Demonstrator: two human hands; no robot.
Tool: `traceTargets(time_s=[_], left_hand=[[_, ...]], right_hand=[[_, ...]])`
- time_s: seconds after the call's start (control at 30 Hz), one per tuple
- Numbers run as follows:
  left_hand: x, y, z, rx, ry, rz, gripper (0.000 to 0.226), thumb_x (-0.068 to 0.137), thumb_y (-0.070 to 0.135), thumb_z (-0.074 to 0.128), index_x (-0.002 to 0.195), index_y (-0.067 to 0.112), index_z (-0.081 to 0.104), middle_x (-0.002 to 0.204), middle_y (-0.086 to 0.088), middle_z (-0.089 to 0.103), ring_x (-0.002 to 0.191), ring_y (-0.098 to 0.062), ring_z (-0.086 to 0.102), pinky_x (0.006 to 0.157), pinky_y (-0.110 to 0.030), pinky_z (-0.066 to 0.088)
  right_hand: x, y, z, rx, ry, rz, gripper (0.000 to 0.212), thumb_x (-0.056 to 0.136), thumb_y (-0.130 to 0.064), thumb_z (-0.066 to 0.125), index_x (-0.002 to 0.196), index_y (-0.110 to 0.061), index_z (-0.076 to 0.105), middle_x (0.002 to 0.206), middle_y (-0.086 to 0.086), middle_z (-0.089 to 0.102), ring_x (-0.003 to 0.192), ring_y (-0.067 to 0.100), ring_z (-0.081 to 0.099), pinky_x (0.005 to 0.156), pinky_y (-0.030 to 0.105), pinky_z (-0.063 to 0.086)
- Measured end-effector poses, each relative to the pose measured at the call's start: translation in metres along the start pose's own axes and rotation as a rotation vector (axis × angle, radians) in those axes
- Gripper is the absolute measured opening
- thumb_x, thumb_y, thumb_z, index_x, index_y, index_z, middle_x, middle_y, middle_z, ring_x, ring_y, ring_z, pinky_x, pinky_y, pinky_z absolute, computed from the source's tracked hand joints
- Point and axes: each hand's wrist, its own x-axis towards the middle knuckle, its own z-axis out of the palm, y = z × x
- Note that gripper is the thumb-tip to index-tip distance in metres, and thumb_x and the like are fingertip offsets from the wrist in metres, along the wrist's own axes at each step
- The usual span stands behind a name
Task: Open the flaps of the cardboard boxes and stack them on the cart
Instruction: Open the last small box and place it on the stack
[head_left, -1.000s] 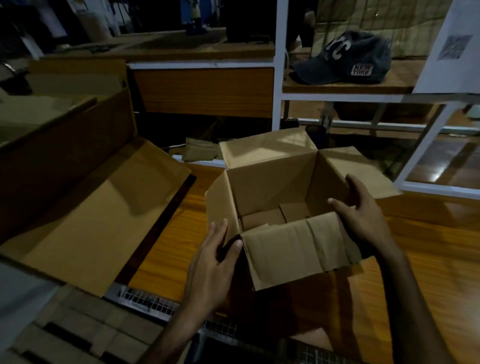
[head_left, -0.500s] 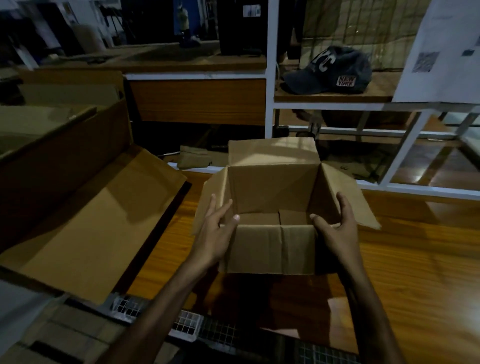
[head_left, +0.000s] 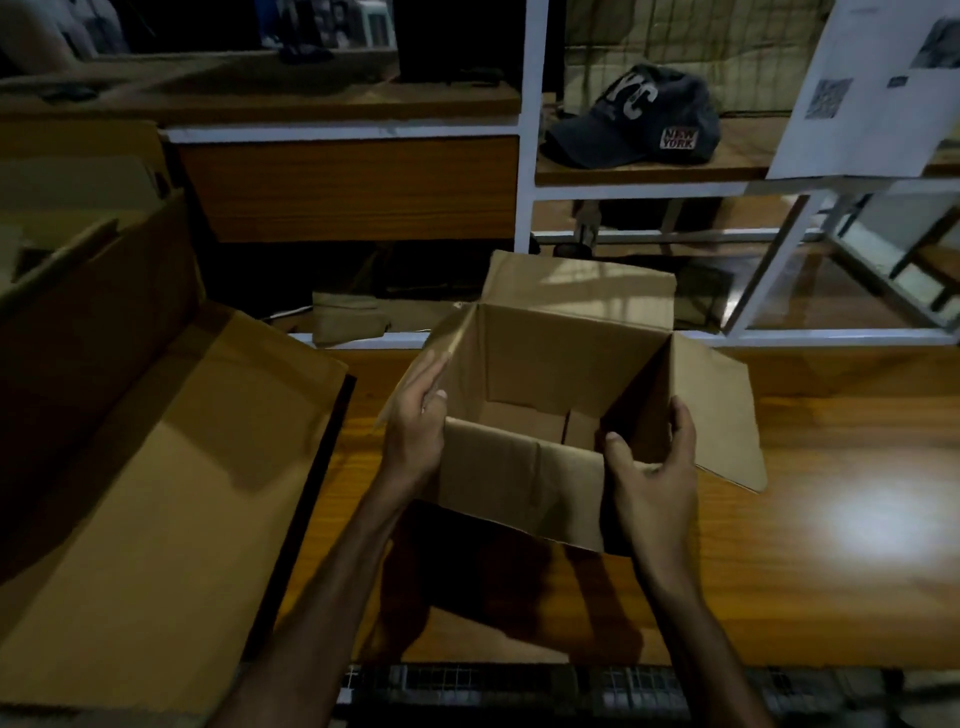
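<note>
A small brown cardboard box is held above the wooden surface, tilted, all top flaps spread open and its inside empty. My left hand grips the box's left wall and flap, thumb over the rim. At the near right corner my right hand clamps the wall, thumb inside and fingers outside. A much larger open cardboard box lies at the left, its wide flap folded out toward me.
A white-framed shelf unit stands behind, with a dark cap on its wooden shelf and a white paper sheet at the right. Metal wire mesh runs along the near edge. A small cardboard piece lies behind the box.
The box has lifted off the wooden surface and tilted. The near flap has folded down outside, and both hands have shifted up the box's sides.
</note>
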Motion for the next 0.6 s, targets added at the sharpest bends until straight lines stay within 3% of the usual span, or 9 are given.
traceTargets(time_s=[0.1, 0.2, 0.33, 0.43, 0.6], left_hand=[[0.02, -0.017, -0.004, -0.048, -0.063, 0.021, 0.052, 0.097, 0.02, 0.042, 0.147, 0.022, 0.055, 0.158, -0.003, 0.048, 0.148, -0.01, 0.039, 0.122, -0.041, 0.036], [0.036, -0.026, -0.007, -0.076, -0.112, 0.019, 0.049, 0.099, 0.025, 0.04, 0.146, 0.036, 0.05, 0.159, -0.001, 0.047, 0.148, -0.011, 0.039, 0.121, -0.044, 0.038], [0.046, -0.02, -0.011, -0.124, -0.183, 0.014, 0.048, 0.104, 0.009, 0.04, 0.152, 0.014, 0.05, 0.163, -0.007, 0.04, 0.152, -0.019, 0.033, 0.123, -0.035, 0.031], [0.043, -0.021, -0.015, -0.119, -0.27, 0.005, 0.054, 0.105, -0.003, 0.037, 0.155, 0.016, 0.045, 0.168, -0.002, 0.031, 0.157, -0.017, 0.023, 0.126, -0.034, 0.026], [0.029, -0.013, -0.033, -0.017, -0.311, -0.005, 0.063, 0.105, -0.003, 0.038, 0.159, 0.029, 0.038, 0.171, 0.002, 0.023, 0.156, -0.017, 0.024, 0.124, -0.038, 0.031]], right_hand=[[-0.007, -0.001, 0.015, -0.024, 0.065, -0.007, 0.081, 0.096, -0.017, 0.071, 0.162, -0.031, 0.026, 0.15, -0.025, 0.028, 0.134, -0.001, 0.029, 0.112, 0.036, 0.038], [-0.013, -0.001, 0.031, -0.048, 0.137, 0.001, 0.079, 0.096, -0.017, 0.07, 0.162, -0.029, 0.028, 0.166, -0.008, 0.03, 0.143, 0.007, 0.031, 0.114, 0.04, 0.038], [-0.014, -0.004, 0.039, -0.099, 0.192, 0.02, 0.083, 0.085, -0.038, 0.067, 0.159, -0.035, 0.03, 0.163, -0.006, 0.037, 0.145, 0.022, 0.041, 0.113, 0.051, 0.044], [-0.023, -0.013, 0.04, -0.144, 0.179, 0.065, 0.083, 0.085, -0.037, 0.065, 0.16, -0.038, 0.028, 0.165, -0.008, 0.034, 0.143, 0.024, 0.045, 0.111, 0.057, 0.046], [-0.049, -0.036, 0.039, -0.159, 0.152, 0.117, 0.081, 0.094, -0.02, 0.064, 0.163, -0.032, 0.023, 0.168, -0.002, 0.029, 0.148, 0.023, 0.036, 0.112, 0.042, 0.042]])
